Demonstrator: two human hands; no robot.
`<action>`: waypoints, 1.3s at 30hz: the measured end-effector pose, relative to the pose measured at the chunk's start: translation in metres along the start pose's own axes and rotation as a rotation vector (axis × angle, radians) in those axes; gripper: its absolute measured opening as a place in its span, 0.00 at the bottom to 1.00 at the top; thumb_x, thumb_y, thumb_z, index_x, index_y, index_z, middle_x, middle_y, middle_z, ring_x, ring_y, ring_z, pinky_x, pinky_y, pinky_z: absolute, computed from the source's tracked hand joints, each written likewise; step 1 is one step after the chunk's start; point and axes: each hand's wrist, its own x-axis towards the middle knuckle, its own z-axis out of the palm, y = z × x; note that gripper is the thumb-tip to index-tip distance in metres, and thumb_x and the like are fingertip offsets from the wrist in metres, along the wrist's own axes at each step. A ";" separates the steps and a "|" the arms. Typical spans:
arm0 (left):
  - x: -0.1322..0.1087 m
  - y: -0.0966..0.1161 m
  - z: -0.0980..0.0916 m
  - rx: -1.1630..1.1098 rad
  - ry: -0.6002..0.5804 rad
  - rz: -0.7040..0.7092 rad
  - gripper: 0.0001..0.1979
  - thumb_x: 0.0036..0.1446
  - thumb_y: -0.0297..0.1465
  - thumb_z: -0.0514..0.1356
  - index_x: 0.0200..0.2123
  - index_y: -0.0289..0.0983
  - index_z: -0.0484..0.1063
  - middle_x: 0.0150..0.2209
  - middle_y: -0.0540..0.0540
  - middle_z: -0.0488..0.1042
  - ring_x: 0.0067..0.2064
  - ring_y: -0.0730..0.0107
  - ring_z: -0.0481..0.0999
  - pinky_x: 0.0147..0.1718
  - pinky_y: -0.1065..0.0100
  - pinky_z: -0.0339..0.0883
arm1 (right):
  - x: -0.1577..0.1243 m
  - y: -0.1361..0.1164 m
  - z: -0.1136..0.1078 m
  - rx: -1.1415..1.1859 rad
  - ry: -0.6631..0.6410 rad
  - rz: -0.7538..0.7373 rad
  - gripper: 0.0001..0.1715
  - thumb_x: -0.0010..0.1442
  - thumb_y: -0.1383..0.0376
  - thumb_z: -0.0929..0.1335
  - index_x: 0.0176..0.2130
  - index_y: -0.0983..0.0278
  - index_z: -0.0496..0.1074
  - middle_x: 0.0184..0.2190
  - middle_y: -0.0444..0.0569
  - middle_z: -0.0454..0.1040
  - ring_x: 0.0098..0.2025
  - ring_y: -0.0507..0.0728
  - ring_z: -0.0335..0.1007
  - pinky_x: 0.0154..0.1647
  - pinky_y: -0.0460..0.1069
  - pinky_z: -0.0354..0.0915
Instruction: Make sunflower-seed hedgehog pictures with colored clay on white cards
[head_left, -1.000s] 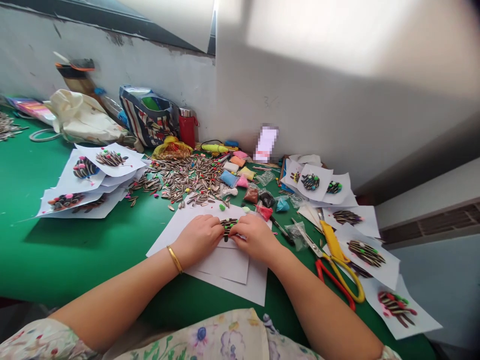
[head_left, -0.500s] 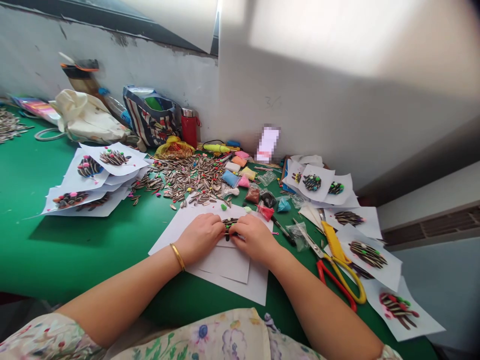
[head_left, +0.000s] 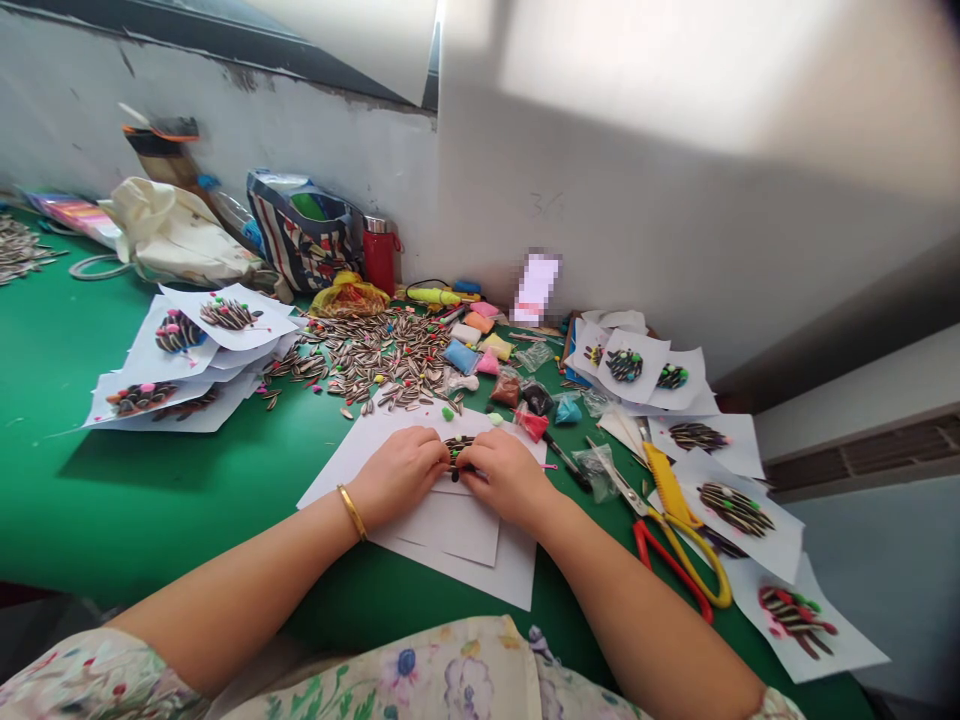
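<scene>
Almost no change noted against half a second ago: left hand (head_left: 401, 475) and right hand (head_left: 508, 477) are kept at opposite ends of the seed figure (head_left: 458, 450), so the same piece is apparently still being worked. Fingers of both are held narrow, touching it; whether anything is pinched cannot be told. Figure partly hidden, lying on white paper (head_left: 466, 527) toward the front edge of the desk (head_left: 195, 505)

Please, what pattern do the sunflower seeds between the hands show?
Sunflower seeds show dark and pale stripes; head view.
</scene>
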 end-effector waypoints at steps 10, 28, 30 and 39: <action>-0.001 -0.001 -0.002 -0.099 0.026 -0.020 0.07 0.62 0.26 0.55 0.34 0.36 0.73 0.34 0.45 0.73 0.38 0.65 0.71 0.40 0.64 0.64 | -0.001 -0.005 0.000 0.076 0.084 0.047 0.03 0.60 0.68 0.69 0.35 0.62 0.76 0.31 0.47 0.73 0.37 0.56 0.65 0.39 0.50 0.59; -0.001 -0.005 -0.005 -0.041 -0.022 -0.079 0.04 0.57 0.27 0.60 0.32 0.38 0.76 0.33 0.47 0.74 0.37 0.66 0.71 0.38 0.65 0.61 | 0.004 -0.013 0.012 -0.151 0.055 0.045 0.08 0.61 0.67 0.66 0.30 0.63 0.73 0.30 0.50 0.73 0.36 0.57 0.62 0.38 0.52 0.54; -0.001 -0.004 -0.003 -0.037 -0.027 -0.081 0.05 0.58 0.27 0.60 0.32 0.38 0.76 0.33 0.47 0.74 0.37 0.66 0.71 0.38 0.64 0.61 | 0.005 -0.014 0.011 -0.175 0.048 0.037 0.08 0.61 0.67 0.66 0.30 0.63 0.74 0.30 0.50 0.73 0.35 0.58 0.62 0.38 0.52 0.54; -0.001 0.002 0.004 0.008 -0.002 -0.077 0.06 0.61 0.29 0.59 0.35 0.39 0.77 0.35 0.46 0.75 0.39 0.63 0.72 0.41 0.61 0.60 | 0.006 -0.014 0.010 -0.196 0.017 0.042 0.07 0.61 0.66 0.68 0.32 0.63 0.74 0.31 0.49 0.73 0.36 0.58 0.62 0.38 0.53 0.54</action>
